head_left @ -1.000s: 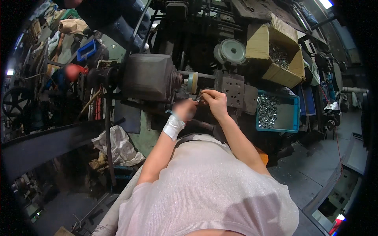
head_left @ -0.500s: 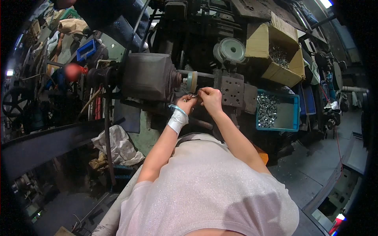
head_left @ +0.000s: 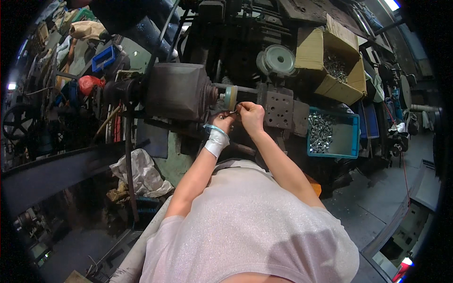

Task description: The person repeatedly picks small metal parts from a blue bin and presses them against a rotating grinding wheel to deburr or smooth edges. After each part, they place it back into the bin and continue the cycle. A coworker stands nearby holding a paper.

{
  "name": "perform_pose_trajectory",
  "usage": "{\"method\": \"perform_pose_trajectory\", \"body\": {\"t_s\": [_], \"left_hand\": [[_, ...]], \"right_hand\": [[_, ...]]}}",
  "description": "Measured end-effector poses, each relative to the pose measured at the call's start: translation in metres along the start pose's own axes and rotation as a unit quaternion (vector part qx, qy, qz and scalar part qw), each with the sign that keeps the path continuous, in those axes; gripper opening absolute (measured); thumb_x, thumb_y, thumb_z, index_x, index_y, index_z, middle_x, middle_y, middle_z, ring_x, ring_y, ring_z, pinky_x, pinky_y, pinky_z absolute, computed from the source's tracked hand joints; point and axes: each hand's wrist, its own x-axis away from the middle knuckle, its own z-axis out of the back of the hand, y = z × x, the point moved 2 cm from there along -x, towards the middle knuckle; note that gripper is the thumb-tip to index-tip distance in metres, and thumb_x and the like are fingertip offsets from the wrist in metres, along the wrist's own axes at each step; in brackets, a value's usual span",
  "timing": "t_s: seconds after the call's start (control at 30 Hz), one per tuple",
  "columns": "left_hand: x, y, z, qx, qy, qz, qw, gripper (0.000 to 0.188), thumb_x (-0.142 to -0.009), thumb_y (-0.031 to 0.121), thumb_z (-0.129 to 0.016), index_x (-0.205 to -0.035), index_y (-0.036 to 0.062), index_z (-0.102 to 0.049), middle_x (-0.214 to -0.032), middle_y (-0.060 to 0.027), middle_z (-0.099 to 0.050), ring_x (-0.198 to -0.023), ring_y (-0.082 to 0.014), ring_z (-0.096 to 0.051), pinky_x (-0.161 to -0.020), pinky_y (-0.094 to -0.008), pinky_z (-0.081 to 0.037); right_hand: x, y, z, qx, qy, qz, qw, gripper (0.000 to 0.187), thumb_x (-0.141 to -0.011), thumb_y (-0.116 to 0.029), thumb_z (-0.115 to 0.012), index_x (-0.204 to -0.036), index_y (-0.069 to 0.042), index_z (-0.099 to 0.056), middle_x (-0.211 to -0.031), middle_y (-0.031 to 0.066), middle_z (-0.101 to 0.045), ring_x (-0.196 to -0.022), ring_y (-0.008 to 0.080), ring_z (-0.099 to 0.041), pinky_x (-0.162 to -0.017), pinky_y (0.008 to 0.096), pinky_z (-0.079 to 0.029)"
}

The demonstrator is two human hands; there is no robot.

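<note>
My left hand (head_left: 222,121) and my right hand (head_left: 251,116) meet just below a small wheel (head_left: 230,97) with a pale green and tan rim, on a machine spindle. Fingers of both are pinched together around a small metal piece (head_left: 233,112). Its shape is mostly hidden by the fingertips. It lies close to the wheel's lower edge; I cannot tell whether they touch. A white wrap and a light blue band circle my left wrist.
Left of the wheel is a dark machine housing (head_left: 177,92); to its right, a block with holes (head_left: 278,109). A blue bin (head_left: 349,137) of shiny metal parts stands at right, below an open cardboard box (head_left: 309,47) of similar parts. A round pale disc (head_left: 279,60) sits behind.
Both hands stay by the wheel with small shifts. My left hand has turned and moved slightly right, and my right hand has edged a little up and left.
</note>
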Motion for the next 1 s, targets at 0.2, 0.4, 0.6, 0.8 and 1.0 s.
{"method": "perform_pose_trajectory", "body": {"t_s": [0.2, 0.4, 0.6, 0.8, 1.0], "left_hand": [[0.018, 0.021, 0.000, -0.052, -0.013, 0.101, 0.993, 0.016, -0.075, 0.021, -0.062, -0.074, 0.0060, -0.057, -0.067, 0.0002, -0.054, -0.052, -0.0078, -0.047, -0.044, -0.0217, -0.037], [0.026, 0.015, 0.011, 0.112, -0.042, 0.138, 0.983, 0.026, -0.081, 0.032, -0.056, -0.079, 0.0064, -0.059, -0.065, 0.0011, -0.052, -0.049, -0.0060, -0.045, -0.037, -0.0185, -0.032], [0.029, 0.016, 0.005, 0.040, -0.023, 0.080, 0.996, 0.030, -0.084, 0.032, -0.051, -0.078, 0.0037, -0.058, -0.063, -0.0002, -0.051, -0.047, -0.0077, -0.045, -0.037, -0.0196, -0.033], [0.032, 0.023, 0.013, 0.150, -0.090, 0.140, 0.975, 0.032, -0.085, 0.033, -0.049, -0.098, 0.0039, -0.054, -0.072, 0.0009, -0.053, -0.057, -0.0059, -0.049, -0.044, -0.0192, -0.037], [0.034, 0.023, 0.016, 0.044, -0.155, 0.016, 0.987, 0.021, -0.077, 0.009, -0.060, -0.097, 0.0033, -0.058, -0.063, 0.0041, -0.050, -0.053, -0.0024, -0.044, -0.046, -0.0165, -0.033]], "right_hand": [[0.003, -0.006, 0.007, -0.110, -0.036, -0.077, 0.990, 0.010, -0.075, -0.007, -0.058, -0.078, 0.002, -0.062, -0.064, 0.0040, -0.058, -0.053, 0.0083, -0.052, -0.047, 0.0204, -0.042], [0.029, -0.042, 0.035, -0.480, -0.209, -0.246, 0.816, 0.008, -0.074, -0.009, -0.058, -0.079, -0.003, -0.057, -0.066, 0.0043, -0.057, -0.051, 0.0068, -0.047, -0.043, 0.0197, -0.036], [0.058, -0.043, 0.018, -0.113, -0.229, -0.011, 0.967, 0.017, -0.074, -0.011, -0.063, -0.080, 0.004, -0.060, -0.069, 0.0062, -0.060, -0.059, 0.0093, -0.054, -0.053, 0.0216, -0.043], [0.049, -0.048, 0.031, -0.068, -0.141, -0.005, 0.988, 0.013, -0.076, -0.009, -0.059, -0.077, 0.004, -0.061, -0.062, 0.0052, -0.059, -0.054, 0.0077, -0.052, -0.049, 0.0221, -0.041], [0.033, -0.040, 0.032, -0.030, -0.119, -0.021, 0.992, 0.017, -0.075, -0.014, -0.060, -0.076, 0.004, -0.061, -0.055, 0.0050, -0.056, -0.045, 0.0071, -0.047, -0.042, 0.0230, -0.036]]}}
